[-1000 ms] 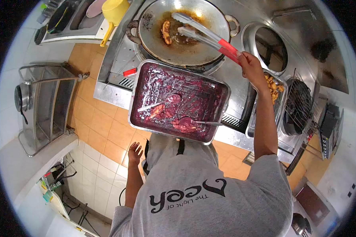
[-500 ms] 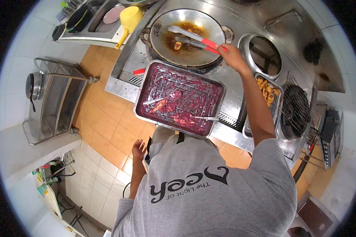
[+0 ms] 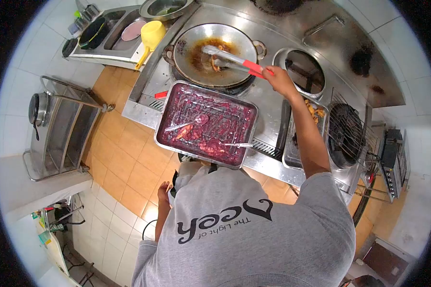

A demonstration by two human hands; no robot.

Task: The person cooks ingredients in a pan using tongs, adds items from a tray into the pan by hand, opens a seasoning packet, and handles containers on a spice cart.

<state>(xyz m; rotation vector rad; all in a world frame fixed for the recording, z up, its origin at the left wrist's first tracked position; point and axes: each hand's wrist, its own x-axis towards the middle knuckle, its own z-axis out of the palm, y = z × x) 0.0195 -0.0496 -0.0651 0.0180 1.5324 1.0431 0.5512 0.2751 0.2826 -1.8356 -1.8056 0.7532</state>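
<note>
In my right hand (image 3: 278,80) are metal tongs (image 3: 232,58) with red grips, reaching over a wide two-handled wok (image 3: 187,57) on the stove. Their tips are around or against a browned piece of food (image 3: 215,66) in dark oil; I cannot tell whether they grip it. My left hand (image 3: 164,192) hangs low at my side, empty, with the fingers loosely apart. Before me, at the counter's front edge, a metal tray (image 3: 159,129) holds dark red sauce, a few coated pieces and two spoons (image 3: 177,127), (image 3: 237,145).
Right of the wok is a round burner ring (image 3: 277,56). Beyond my forearm lies a tray (image 3: 292,160) with fried pieces (image 3: 316,112), beside a wire rack (image 3: 352,126). A yellow dipper (image 3: 153,34) stands by the sink at upper left. A metal cart (image 3: 64,126) stands left.
The tong tips have closed in around the food piece in the wok, which now sits differently. My left hand's fingers are less spread. The whole view has shifted slightly.
</note>
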